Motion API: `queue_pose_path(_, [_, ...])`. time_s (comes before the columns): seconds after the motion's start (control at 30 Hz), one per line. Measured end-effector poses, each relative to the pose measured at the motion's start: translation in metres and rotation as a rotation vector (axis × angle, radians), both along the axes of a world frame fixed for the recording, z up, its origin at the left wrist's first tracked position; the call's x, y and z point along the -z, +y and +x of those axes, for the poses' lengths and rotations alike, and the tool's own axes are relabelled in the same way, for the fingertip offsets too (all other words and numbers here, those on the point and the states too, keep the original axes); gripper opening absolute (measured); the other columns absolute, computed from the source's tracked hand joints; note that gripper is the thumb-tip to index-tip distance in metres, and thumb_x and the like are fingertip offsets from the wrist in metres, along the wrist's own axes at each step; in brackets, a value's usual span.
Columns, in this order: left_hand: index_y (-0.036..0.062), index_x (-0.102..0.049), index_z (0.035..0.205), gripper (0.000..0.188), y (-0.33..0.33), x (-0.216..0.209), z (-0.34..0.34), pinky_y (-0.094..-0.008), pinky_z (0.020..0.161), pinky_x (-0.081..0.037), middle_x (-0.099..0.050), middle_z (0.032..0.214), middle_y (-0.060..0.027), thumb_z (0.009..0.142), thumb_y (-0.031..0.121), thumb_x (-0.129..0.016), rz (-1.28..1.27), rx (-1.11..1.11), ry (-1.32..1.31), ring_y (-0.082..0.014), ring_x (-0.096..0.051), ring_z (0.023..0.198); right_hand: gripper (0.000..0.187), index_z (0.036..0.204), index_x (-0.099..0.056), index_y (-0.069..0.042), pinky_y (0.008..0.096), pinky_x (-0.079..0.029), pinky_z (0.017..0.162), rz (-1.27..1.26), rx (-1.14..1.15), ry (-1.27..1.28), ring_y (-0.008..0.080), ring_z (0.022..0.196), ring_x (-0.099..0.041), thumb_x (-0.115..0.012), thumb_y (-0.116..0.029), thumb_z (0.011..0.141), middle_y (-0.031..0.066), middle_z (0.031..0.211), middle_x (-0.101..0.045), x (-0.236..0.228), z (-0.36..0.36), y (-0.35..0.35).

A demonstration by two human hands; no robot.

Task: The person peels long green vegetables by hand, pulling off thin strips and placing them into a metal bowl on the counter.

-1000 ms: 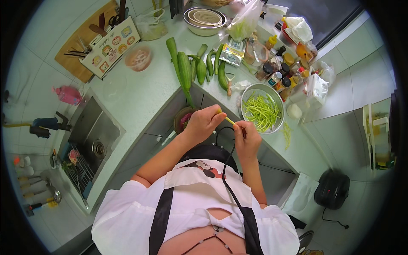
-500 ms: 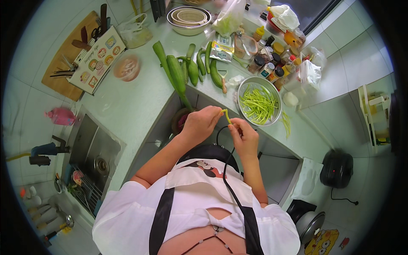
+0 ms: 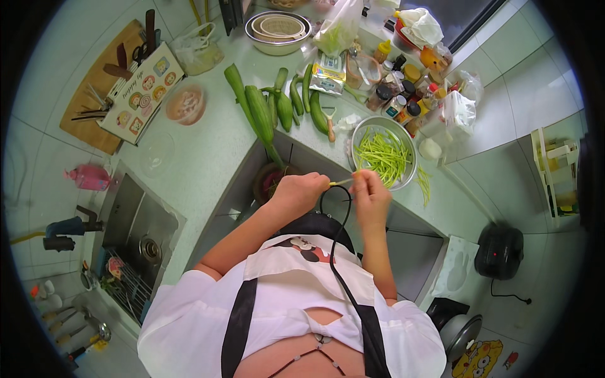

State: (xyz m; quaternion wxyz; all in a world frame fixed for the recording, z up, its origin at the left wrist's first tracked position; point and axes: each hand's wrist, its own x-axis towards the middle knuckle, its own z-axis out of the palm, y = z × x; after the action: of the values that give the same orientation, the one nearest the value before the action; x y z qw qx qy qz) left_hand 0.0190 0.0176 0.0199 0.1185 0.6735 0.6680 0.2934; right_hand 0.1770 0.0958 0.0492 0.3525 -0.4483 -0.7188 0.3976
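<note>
My left hand (image 3: 300,191) and my right hand (image 3: 372,194) are raised in front of my apron, over the counter's inner corner. Both are closed in pinches, with a thin yellow-green stem (image 3: 341,182) stretched between the fingertips; whether part of it is a peeled strip is too fine to tell. Just beyond my right hand stands a round metal bowl (image 3: 413,167) holding cut green stems (image 3: 382,155). A few loose stems (image 3: 425,184) lie on the counter against its right side. Below and left of my left hand sits a bin (image 3: 259,183) with scraps, partly hidden.
Long green gourds (image 3: 259,113) lie on the counter (image 3: 208,132), one tip overhanging its edge. A wooden-handled peeler (image 3: 330,128) rests beside them. Jars and bottles (image 3: 403,94) crowd the back right. The sink (image 3: 140,217) is at left. A black cord (image 3: 348,208) hangs before me.
My right hand has moved outward to the right and slightly up, while my left hand has dropped slightly. The bent stem between them now looks thin and nearly straight.
</note>
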Motion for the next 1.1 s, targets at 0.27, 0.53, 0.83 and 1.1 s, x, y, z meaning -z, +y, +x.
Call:
queue_pose_path(0.27, [0.0116, -0.064, 0.080, 0.004, -0.002, 0.042, -0.026, -0.0397, 0.066, -0.049, -0.059, 0.078, -0.0057, 0.078, 0.011, -0.060, -0.037, -0.077, 0.160, -0.0265, -0.060, 0.077, 0.013, 0.100, -0.061, -0.004, 0.0210, -0.044, 0.065, -0.462, 0.002, 0.854, 0.0099, 0.075, -0.058, -0.056, -0.014, 0.094, 0.0039, 0.091, -0.064, 0.016, 0.012, 0.033])
queue_pose_path(0.53, [0.0106, -0.067, 0.091, 0.013, -0.002, 0.088, -0.043, -0.0363, 0.074, -0.047, -0.062, 0.083, -0.0061, 0.082, 0.017, -0.062, -0.208, -0.120, 0.301, -0.0246, -0.059, 0.086, 0.014, 0.101, -0.061, -0.003, 0.0207, -0.045, 0.065, -0.559, -0.101, 0.871, 0.0078, 0.072, -0.054, -0.058, -0.014, 0.092, 0.0027, 0.088, -0.062, 0.014, 0.018, 0.028])
queue_pose_path(0.83, [0.0055, -0.065, 0.096, 0.017, 0.005, 0.037, -0.031, -0.0354, 0.070, -0.050, -0.063, 0.089, -0.0081, 0.085, 0.018, -0.063, -0.040, -0.099, -0.181, -0.0260, -0.062, 0.080, 0.014, 0.102, -0.059, -0.003, 0.0213, -0.043, 0.064, -0.394, -0.080, 0.671, 0.0085, 0.071, -0.053, -0.060, -0.012, 0.090, 0.0037, 0.089, -0.063, 0.014, 0.013, 0.016])
queue_pose_path(1.1, [0.0069, -0.065, 0.092, 0.015, 0.011, -0.021, 0.007, -0.0326, 0.060, -0.050, -0.060, 0.081, -0.0086, 0.080, 0.015, -0.069, 0.220, 0.019, -0.487, -0.0261, -0.061, 0.067, 0.014, 0.101, -0.061, -0.002, 0.0188, -0.046, 0.069, -0.345, -0.092, 0.590, 0.0046, 0.077, -0.057, -0.063, -0.009, 0.089, 0.0022, 0.090, -0.065, 0.013, 0.007, 0.000])
